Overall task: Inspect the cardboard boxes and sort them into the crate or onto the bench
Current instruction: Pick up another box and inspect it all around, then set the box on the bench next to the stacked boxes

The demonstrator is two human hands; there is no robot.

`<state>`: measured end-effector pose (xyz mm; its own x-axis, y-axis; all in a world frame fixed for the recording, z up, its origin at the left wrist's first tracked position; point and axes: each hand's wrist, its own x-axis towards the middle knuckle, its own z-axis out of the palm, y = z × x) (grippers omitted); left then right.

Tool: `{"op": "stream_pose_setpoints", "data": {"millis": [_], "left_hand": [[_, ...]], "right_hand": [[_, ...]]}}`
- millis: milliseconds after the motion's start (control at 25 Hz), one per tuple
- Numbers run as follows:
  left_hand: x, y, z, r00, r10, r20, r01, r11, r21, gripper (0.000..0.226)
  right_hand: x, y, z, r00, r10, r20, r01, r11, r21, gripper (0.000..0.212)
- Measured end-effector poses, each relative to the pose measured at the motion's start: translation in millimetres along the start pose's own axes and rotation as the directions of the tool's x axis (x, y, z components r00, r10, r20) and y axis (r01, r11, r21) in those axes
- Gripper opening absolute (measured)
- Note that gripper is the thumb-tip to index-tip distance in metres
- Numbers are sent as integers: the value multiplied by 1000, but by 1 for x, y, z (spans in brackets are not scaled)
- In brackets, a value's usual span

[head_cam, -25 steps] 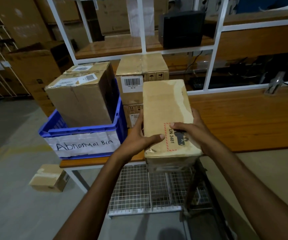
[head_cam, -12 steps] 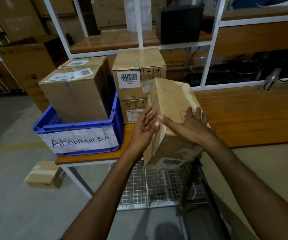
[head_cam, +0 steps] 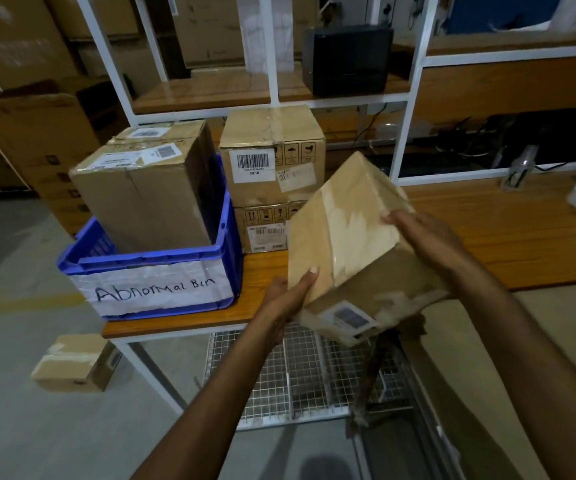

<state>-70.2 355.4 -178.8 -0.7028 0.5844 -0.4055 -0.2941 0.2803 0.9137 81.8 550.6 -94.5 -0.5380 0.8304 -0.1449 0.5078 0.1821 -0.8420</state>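
Tan taped rectangular cardboard box [head_cam: 355, 244] held tilted in the air just over the front edge of the orange wooden bench [head_cam: 508, 237], at 3 o'clock from the blue plastic crate labelled "Abnormal Bin" [head_cam: 155, 271]. Left hand [head_cam: 288, 296] cups the low corner, thumb on the face; right hand [head_cam: 425, 237] is spread flat across the far upper side. Looks light and stiff, judging by the easy two-hand hold. Glossy tape is likely slippery, and the bottom face is scuffed and torn, so grip opposite edges, not the taped faces.
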Motion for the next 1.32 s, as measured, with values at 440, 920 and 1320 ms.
{"op": "stream_pose_setpoints", "data": {"millis": [440,920,1320], "left_hand": [[-26,60,0,971,203,125,-219,967,132,63],[14,26,109,922,350,166,-378,904,197,96],[66,33,140,910,387,149,-414,822,391,95]], "right_hand": [[2,2,-50,984,31,177,-73,970,233,40],[91,78,-91,985,-16,172,-61,899,434,19],[154,107,-82,996,41,84,-75,887,455,17]]}}
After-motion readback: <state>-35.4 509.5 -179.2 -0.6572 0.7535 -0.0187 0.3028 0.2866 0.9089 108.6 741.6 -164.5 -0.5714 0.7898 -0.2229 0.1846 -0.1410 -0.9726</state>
